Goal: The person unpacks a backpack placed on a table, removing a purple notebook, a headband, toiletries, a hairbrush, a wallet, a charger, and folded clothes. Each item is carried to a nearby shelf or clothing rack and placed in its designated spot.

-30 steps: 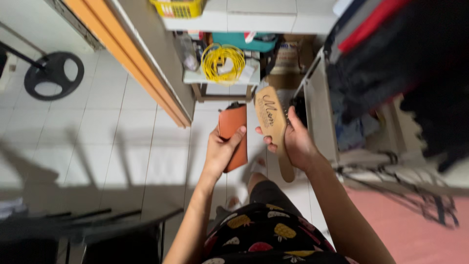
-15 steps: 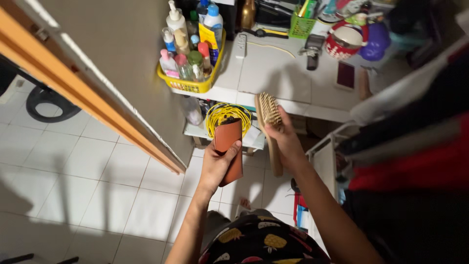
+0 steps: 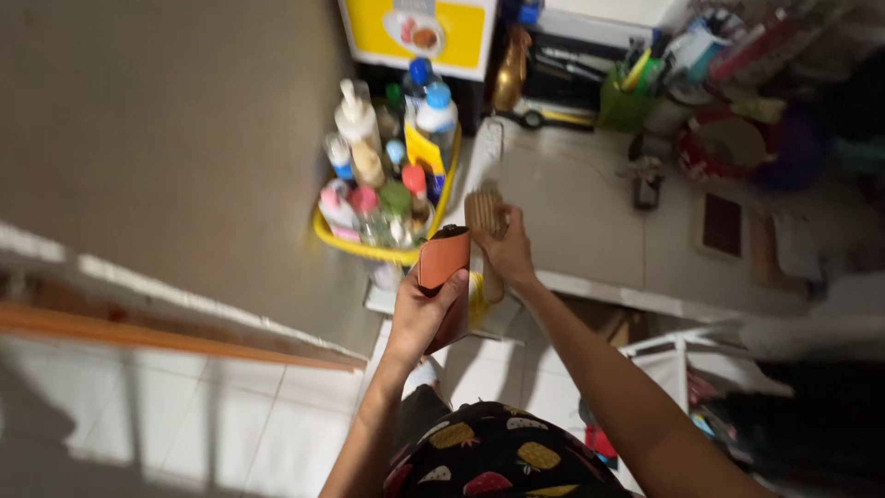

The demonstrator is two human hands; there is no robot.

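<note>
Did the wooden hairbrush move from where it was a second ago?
Yes. The hairbrush in the right hand went up from the low shelf to the white countertop, beside the yellow basket.

Brush (image 3: 485,217) handle hidden inside right hand (image 3: 506,254) | orange case (image 3: 442,261) bottom covered by left hand (image 3: 419,315) | table (image 3: 590,207) clutter blurred | both forearms cut off at the bottom edge

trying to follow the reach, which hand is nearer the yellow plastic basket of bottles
Left. The left hand, holding an orange leather wallet, sits just below the yellow plastic basket; the right hand, gripping a wooden hairbrush, is farther right.
</note>
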